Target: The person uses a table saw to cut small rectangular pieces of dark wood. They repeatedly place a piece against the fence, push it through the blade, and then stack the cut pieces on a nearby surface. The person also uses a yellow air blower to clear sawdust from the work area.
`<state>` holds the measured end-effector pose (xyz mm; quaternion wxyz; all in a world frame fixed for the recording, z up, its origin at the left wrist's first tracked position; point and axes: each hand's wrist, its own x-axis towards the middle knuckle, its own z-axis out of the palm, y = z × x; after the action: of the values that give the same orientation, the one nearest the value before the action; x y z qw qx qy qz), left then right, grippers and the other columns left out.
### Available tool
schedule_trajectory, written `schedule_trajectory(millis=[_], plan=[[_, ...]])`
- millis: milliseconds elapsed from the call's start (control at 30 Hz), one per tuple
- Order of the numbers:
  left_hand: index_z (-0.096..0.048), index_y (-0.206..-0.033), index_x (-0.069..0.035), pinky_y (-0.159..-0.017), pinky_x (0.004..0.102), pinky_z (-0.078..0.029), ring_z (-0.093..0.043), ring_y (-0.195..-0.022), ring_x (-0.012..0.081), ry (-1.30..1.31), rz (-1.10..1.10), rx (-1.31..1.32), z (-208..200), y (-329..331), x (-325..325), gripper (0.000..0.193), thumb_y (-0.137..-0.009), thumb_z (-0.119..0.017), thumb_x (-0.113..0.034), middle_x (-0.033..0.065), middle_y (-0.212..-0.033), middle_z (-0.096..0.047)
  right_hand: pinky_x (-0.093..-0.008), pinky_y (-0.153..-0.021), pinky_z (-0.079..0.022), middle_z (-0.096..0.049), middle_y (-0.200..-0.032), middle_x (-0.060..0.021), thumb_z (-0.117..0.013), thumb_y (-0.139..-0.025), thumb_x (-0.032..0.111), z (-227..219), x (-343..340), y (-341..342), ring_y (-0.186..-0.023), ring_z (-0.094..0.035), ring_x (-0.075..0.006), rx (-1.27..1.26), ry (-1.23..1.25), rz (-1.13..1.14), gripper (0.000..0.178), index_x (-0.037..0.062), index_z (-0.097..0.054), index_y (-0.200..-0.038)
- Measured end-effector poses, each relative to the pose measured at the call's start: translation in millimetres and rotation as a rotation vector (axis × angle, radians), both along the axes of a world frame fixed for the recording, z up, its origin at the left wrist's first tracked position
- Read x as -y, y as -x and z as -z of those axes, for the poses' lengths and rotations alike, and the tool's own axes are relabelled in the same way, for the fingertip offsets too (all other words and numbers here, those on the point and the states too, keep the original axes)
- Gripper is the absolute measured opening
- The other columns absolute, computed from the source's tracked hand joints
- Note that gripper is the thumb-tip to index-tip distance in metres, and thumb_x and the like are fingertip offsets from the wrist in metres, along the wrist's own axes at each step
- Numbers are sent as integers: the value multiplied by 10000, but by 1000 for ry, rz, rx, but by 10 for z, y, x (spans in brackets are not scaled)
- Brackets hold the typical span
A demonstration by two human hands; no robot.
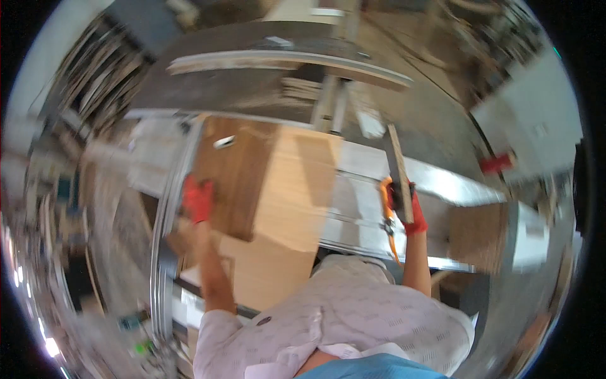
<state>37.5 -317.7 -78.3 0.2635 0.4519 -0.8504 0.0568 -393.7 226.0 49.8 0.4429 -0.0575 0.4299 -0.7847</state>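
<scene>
1. Only the head view here, looking down over a metal table (356, 196). Big pale panel (297, 196) lies across it in front of the person, with a brown board (235, 174) on its left part. A small white piece (224, 142) sits near the far end of the brown one.

2. Left hand (199, 199), red glove, is at the brown board's left edge. It's pretty smeared, so I can't tell if those fingers are pressing, gripping or just resting there.

3. Right hand (413, 215), also red-gloved, is out to the right of the panel. Its fingers look closed around the near end of a narrow wooden strip (399, 170), which points away from the person. An orange curved thing (386, 199) is right beside the strip; no idea whether the hand has that too.

4. My read on the step: board handling, with one hand minding the brown board while the other manages the strip. Any next move calls for a firm hold on that strip, keeping its far end away from the white-topped piece (367, 114) just beyond, and a steady left hand so the brown board doesn't slide.
</scene>
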Motion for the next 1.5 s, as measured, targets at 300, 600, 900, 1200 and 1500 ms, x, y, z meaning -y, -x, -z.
schedule_trajectory(millis=[300, 600, 900, 1200, 1500], plan=[[-515, -1501, -88, -1255, 657, -140, -330, -1517, 448, -364, -97, -82, -232, 1034, -1784, 699, -935, -728, -439, 230, -1605, -423, -320, -1062, -480, -708, -1265, -29, -592, -1097, 290, 994, 1884, -319, -1162, -628, -133, -434, -168, -319, 401, -11, -677, -1347], [-432, -1522, 10, -1270, 593, -178, -362, -1509, 398, -336, -131, -217, -312, 1558, -847, 967, -839, -771, -584, 216, -1545, -487, -334, -850, -513, -730, -1015, -44, -712, -1001, 206, 1404, 4879, 261, -943, -636, -163, -385, -158, -203, 209, 42, -734, -1128], [-397, -1521, 55, -1248, 593, -215, -387, -1451, 450, -227, -105, -303, -480, 1973, -321, 1107, -754, -849, -603, 267, -1519, -474, -420, -795, -515, -742, -954, -145, -809, -885, 384, 1746, 6319, 296, -884, -659, -265, -1078, -472, -375, 395, 14, -755, -1013], [-446, -1479, -45, -1231, 649, -166, -436, -1399, 401, -257, -370, -396, -464, 2390, 51, 1053, -694, -871, -602, 200, -1414, -539, -469, -885, -561, -771, -1095, -193, -825, -822, 518, 1434, 6300, 24, -1050, -729, -371, -1321, -671, -610, 537, 43, -795, -1070], [-461, -1428, -77, -1204, 635, -198, -417, -1397, 391, -358, -438, -381, -516, 2494, 137, 995, -687, -860, -608, 218, -1398, -515, -475, -837, -567, -776, -1001, -198, -832, -816, 499, 1391, 6178, -23, -971, -740, -371, -1348, -634, -586, 497, 28, -803, -971]])
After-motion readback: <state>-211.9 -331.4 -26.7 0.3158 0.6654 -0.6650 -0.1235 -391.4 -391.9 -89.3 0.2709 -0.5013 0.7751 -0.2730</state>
